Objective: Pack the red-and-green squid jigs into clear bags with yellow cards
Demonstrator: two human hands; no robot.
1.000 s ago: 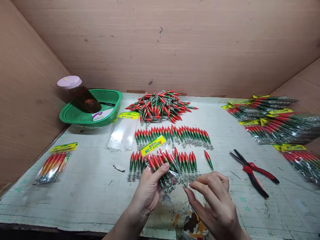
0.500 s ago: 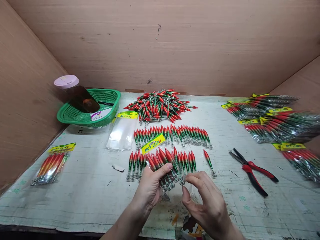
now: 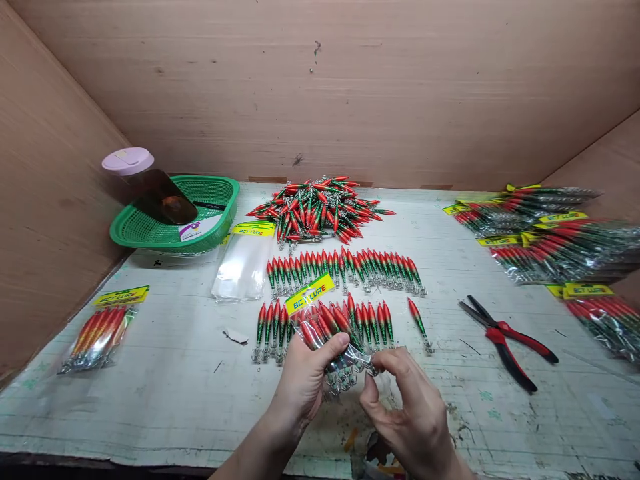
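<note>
My left hand [image 3: 307,373] is closed around a clear plastic bag of red and green squid jigs [image 3: 327,320], thumb across the front. Its yellow and green header card [image 3: 310,293] reads "BCT LURE" and tilts up to the right. At the lower right of the bag, my right hand [image 3: 407,400] pinches the bag's hook end between thumb and forefinger. Behind the bag lie a front row of loose squid jigs [image 3: 370,323], partly hidden by it, and a back row [image 3: 385,267]. One single squid jig [image 3: 419,323] lies apart to the right.
A heap of squid jigs [image 3: 315,210] lies at the back. Empty header bags [image 3: 243,267] and a green basket [image 3: 225,230] with a lidded bottle [image 3: 167,200] are left of it. Pliers [image 3: 500,333] and filled bags [image 3: 575,250] lie right; an orange-jig bag [image 3: 103,333] lies far left.
The held bag has turned slightly and its hook end has shifted a little right and down. My right fingertips have come closer around that end.
</note>
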